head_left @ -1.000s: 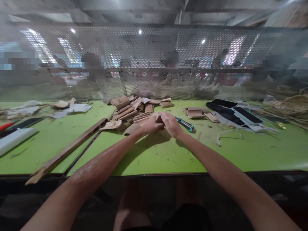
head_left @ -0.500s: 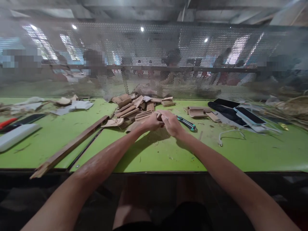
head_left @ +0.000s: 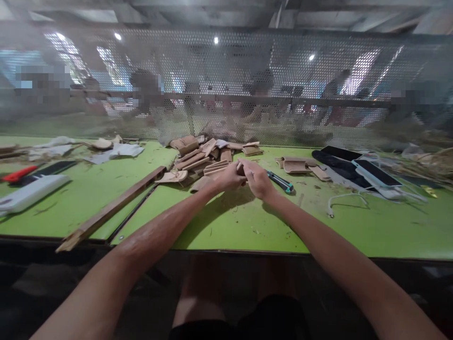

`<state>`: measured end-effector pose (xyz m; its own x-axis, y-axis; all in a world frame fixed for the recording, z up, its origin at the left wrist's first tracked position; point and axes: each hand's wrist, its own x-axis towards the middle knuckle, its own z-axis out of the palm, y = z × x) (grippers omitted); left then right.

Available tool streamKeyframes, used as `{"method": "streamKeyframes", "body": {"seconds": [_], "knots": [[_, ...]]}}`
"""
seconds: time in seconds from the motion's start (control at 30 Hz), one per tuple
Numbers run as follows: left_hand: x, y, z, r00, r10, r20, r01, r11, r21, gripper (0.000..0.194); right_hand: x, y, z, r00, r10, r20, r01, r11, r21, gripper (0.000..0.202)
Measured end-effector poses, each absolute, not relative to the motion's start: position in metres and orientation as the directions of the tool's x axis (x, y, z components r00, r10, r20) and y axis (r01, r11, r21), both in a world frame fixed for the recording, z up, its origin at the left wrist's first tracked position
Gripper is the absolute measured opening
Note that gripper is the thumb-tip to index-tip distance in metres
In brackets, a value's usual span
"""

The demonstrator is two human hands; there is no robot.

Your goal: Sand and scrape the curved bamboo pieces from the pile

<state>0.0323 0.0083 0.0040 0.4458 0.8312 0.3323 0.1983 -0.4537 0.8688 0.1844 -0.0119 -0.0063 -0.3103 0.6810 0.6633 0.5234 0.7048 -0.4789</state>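
Observation:
Close together above the green table (head_left: 226, 222), my left hand (head_left: 229, 177) and my right hand (head_left: 258, 180) are closed around a small brown piece (head_left: 241, 169). Its material is unclear and the fingers cover most of it. Just behind and left of my hands lies a heap of curved tan pieces (head_left: 193, 163), some stacked. A utility knife (head_left: 281, 182) with a black and teal handle rests right beside my right hand.
A long wooden stick (head_left: 113, 208) lies aslant at left, near a white object (head_left: 35, 193) and a red-handled tool (head_left: 21, 174). To the right are more curved pieces (head_left: 296, 165), a phone (head_left: 377, 173) and a white cable (head_left: 348, 197). A perforated screen (head_left: 226, 113) stands behind; people show through it.
The view has turned slightly, so the table's things sit a little farther right. Both hands stay together on the small piece, with a slight shift of the fingers.

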Motion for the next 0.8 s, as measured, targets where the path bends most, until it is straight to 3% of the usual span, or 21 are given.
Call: {"method": "streamKeyframes", "body": {"seconds": [0.17,0.33,0.47,0.63,0.8], "knots": [[0.0339,0.0036,0.0081,0.491,0.83,0.266,0.212,-0.41,0.887,0.015,0.1876,-0.0092,-0.0086,-0.254,0.705,0.662,0.566,0.664,-0.489,0.058],[0.0335,0.0043,0.0059,0.456,0.835,0.307,0.2,-0.433,0.879,0.02,0.1881,-0.0074,-0.0103,-0.298,0.666,0.684,0.591,0.691,-0.416,0.057],[0.0333,0.0037,0.0063,0.475,0.832,0.287,0.207,-0.422,0.882,0.017,0.1905,-0.0056,-0.0112,-0.256,0.715,0.65,0.645,0.627,-0.436,0.059],[0.0351,0.0037,0.0073,0.403,0.837,0.369,0.242,-0.487,0.839,0.022,0.1849,-0.0074,-0.0108,-0.316,0.628,0.711,0.58,0.721,-0.379,0.055],[0.036,0.0073,0.0046,0.467,0.827,0.312,0.193,-0.44,0.877,0.019,0.1888,-0.0039,-0.0131,-0.253,0.701,0.667,0.637,0.639,-0.431,0.058]]}}
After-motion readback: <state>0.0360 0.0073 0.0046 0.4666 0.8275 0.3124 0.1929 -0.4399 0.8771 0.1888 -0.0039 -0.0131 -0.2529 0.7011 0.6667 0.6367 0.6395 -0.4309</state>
